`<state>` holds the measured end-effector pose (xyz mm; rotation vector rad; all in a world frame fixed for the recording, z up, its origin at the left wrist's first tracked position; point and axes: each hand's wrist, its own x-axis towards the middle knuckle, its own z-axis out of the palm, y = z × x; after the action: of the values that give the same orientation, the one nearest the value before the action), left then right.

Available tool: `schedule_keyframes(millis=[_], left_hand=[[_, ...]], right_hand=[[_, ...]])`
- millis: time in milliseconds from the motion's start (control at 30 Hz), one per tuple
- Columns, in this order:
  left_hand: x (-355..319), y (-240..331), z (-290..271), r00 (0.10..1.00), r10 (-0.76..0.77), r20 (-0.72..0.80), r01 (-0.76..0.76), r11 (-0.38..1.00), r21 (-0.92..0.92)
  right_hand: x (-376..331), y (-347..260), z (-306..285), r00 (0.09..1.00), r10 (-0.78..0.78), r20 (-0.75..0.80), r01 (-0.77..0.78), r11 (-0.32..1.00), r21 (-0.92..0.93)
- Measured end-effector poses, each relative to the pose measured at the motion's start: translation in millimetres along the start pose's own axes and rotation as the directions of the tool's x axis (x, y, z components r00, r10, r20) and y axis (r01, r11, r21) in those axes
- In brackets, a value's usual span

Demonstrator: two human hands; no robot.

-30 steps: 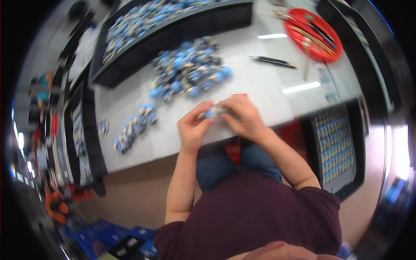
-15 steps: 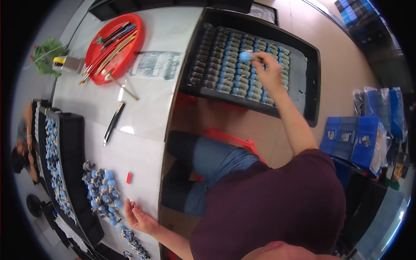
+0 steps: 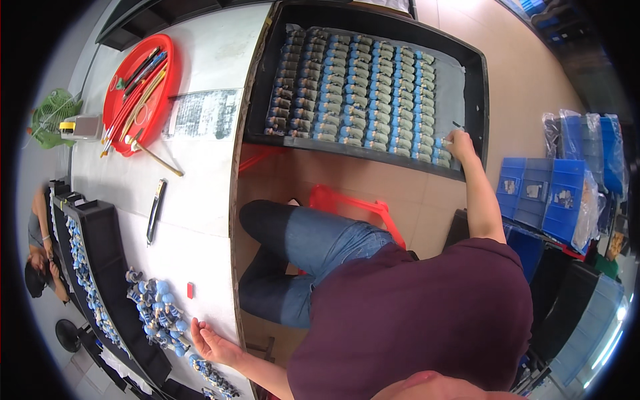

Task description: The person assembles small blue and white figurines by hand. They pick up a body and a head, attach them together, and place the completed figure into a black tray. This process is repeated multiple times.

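Observation:
Over the right end of a black tray [image 3: 474, 100], my right hand [image 3: 461, 145] is closed at the fingertips on a small blue-and-grey figurine [image 3: 441, 143], partly hidden by the fingers, at the near end of a row. Several rows of similar figurines [image 3: 357, 87] lie on a grey liner in that tray. On the white table, my left hand [image 3: 215, 345] rests open and palm up, fingers loosely curled and holding nothing. Right beside it is a heap of blue-and-dark figurines [image 3: 157, 310]; a smaller group [image 3: 212, 377] lies nearer. A little red block [image 3: 191, 290] sits beyond the hand.
A red round tray [image 3: 165, 67] of brushes and pens stands on the table, with a cutter knife [image 3: 157, 212] nearer. Left is a long black bin [image 3: 103, 240] by more figurines; another person [image 3: 40, 233] sits beyond. A red stool [image 3: 353, 201] and blue bins [image 3: 523, 197] stand around me.
My right hand has carried the figurine from above the rows' middle rightward and nearer, down to a row's end. My left hand stays by the heap. The whole view has shifted somewhat.

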<state>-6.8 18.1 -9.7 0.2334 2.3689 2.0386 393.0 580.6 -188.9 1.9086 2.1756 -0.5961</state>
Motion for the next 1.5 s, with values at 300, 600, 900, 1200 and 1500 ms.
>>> schedule_keyframes(millis=[300,600,900,1200,1500], left_hand=[[4,-10,5,0.99,-0.042,-0.133,0.045,0.999,0.017],[-4,6,-5,0.998,-0.016,-0.063,0.005,0.985,-0.175],[-6,-12,-3,0.996,0.071,-0.056,-0.083,0.965,-0.247],[-4,-5,-10,0.999,0.047,-0.018,-0.05,0.965,-0.259],[0,-8,-13,0.995,-0.078,-0.067,0.026,0.823,-0.568]], right_hand=[[35,22,16,0.983,-0.16,0.087,0.181,0.906,-0.383],[-49,-289,-31,0.429,-0.83,-0.357,0.854,0.244,0.459],[-326,-509,-11,-0.412,-0.866,-0.283,0.736,-0.5,0.458],[-462,-605,37,-0.597,-0.732,-0.329,0.685,-0.678,0.268],[-439,-591,2,-0.32,-0.943,0.089,0.307,-0.015,0.951]])
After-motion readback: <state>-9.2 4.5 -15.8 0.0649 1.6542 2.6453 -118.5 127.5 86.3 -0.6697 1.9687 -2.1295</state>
